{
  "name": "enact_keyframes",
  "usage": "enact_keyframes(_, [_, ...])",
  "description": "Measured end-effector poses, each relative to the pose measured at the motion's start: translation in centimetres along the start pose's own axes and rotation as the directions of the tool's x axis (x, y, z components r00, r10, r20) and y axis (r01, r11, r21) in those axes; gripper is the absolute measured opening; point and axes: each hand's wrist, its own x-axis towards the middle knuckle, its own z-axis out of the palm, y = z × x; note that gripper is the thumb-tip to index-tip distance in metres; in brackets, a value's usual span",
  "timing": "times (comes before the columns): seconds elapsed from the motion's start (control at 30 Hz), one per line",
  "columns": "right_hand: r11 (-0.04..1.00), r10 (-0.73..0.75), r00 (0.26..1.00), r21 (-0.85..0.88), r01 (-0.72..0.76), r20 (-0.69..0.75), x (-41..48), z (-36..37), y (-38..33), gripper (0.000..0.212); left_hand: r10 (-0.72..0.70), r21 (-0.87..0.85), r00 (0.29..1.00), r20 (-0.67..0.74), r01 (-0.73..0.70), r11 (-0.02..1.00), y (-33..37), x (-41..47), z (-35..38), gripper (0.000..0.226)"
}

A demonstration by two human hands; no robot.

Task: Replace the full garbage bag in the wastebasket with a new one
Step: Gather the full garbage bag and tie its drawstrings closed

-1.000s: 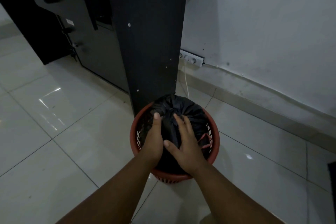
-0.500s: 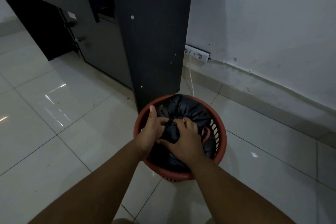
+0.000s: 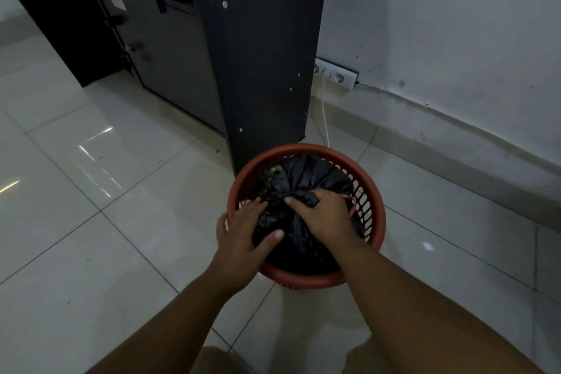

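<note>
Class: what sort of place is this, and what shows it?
Probably an indoor office or study: a dark desk panel on a glossy tiled floor, a wall socket strip, and a red wastebasket.

Count: basket [image 3: 306, 149] 1. Bag [image 3: 309, 179] 1. Hands 2: left hand [image 3: 243, 235], right hand [image 3: 326, 217]. Socket strip [image 3: 335, 74] 1, outlets 3. Cord [image 3: 324, 112] 1. Desk panel [image 3: 264, 55] 1.

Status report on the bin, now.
Right hand grips the garbage bag at its gathered neck; left hand clasps its side. Bag inside wastebasket, not yet lifted. Desk panel close behind.
</note>
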Motion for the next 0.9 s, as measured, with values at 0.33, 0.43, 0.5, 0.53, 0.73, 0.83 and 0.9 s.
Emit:
enact_keyframes(0.33, [0.944,0.171,0.984,0.292,-0.150,-0.046,-0.7,-1.9,-1.0,0.006,-0.065,-0.006,0.996,-0.053,0.065,0.998,-0.9,-2.6,1.0,0.167])
enact_keyframes(0.43, [0.885,0.232,0.973,0.414,-0.212,0.003,-1.0,-2.2,-1.5,0.005,-0.094,-0.300,0.996,0.004,0.091,0.950,-1.6,-2.5,0.9,0.170])
enact_keyframes(0.5, [0.843,0.278,0.960,0.469,-0.265,0.042,-1.2,-2.4,-1.8,0.006,-0.106,-0.329,0.994,-0.011,0.097,0.940,-2.4,-1.9,0.8,0.167])
enact_keyframes(0.53, [0.818,0.308,0.950,0.493,-0.295,0.058,-1.2,-2.5,-2.0,0.010,-0.120,-0.301,0.993,-0.003,0.114,0.947,-2.6,-1.5,0.8,0.168])
enact_keyframes(0.73, [0.716,0.387,0.920,0.606,-0.347,0.070,-1.1,-4.1,-3.2,0.021,-0.144,-0.309,0.986,0.090,0.164,0.937,-2.8,-0.4,0.7,0.165])
enact_keyframes(0.83, [0.702,0.416,0.909,0.629,-0.333,0.016,-0.8,-4.6,-3.9,0.029,-0.115,-0.325,0.987,0.116,0.147,0.934,-2.0,0.1,0.7,0.164])
enact_keyframes(0.9, [0.687,0.423,0.906,0.652,-0.321,-0.001,-0.7,-4.9,-4.1,0.037,-0.122,-0.336,0.984,0.130,0.159,0.928,-1.4,0.5,0.5,0.163])
